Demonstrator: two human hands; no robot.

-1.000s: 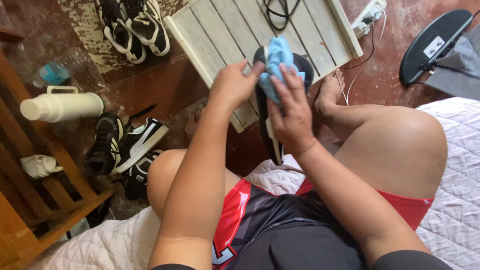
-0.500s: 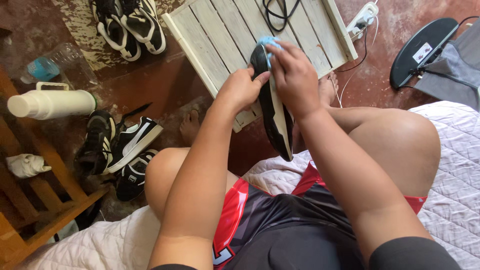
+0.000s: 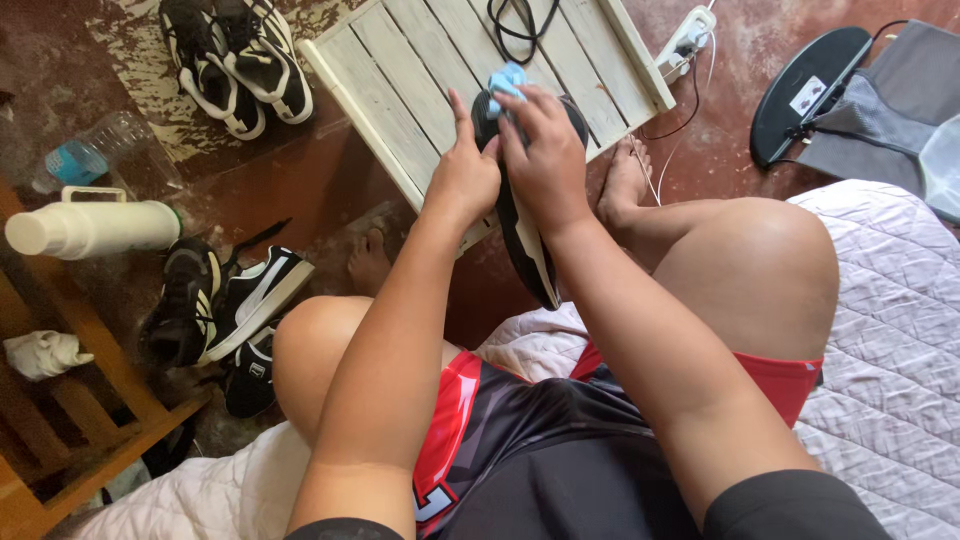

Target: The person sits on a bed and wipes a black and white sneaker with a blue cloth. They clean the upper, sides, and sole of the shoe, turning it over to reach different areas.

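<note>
Blue cloth (image 3: pixel 507 77) in right hand (image 3: pixel 545 160) grip (on black shoe (image 3: pixel 520 230)).

White rectangular label (image 3: pixel 806 95) on black oval board (image 3: pixel 800 100), far right.

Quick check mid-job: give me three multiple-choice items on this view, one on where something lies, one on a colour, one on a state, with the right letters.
1. Where does the white flask lie?
A. on the quilt
B. on the floor by the wooden frame
C. on the slatted board

2. What colour is the cloth?
A. light blue
B. red
C. yellow

3. How is the black shoe held?
A. flat on the floor
B. lifted between both hands
C. worn on a foot

Answers: 1 B, it lies on its side by the wooden frame. 2 A, light blue shows above the right hand. 3 B, the left hand steadies it while the right presses the cloth on it.
</note>
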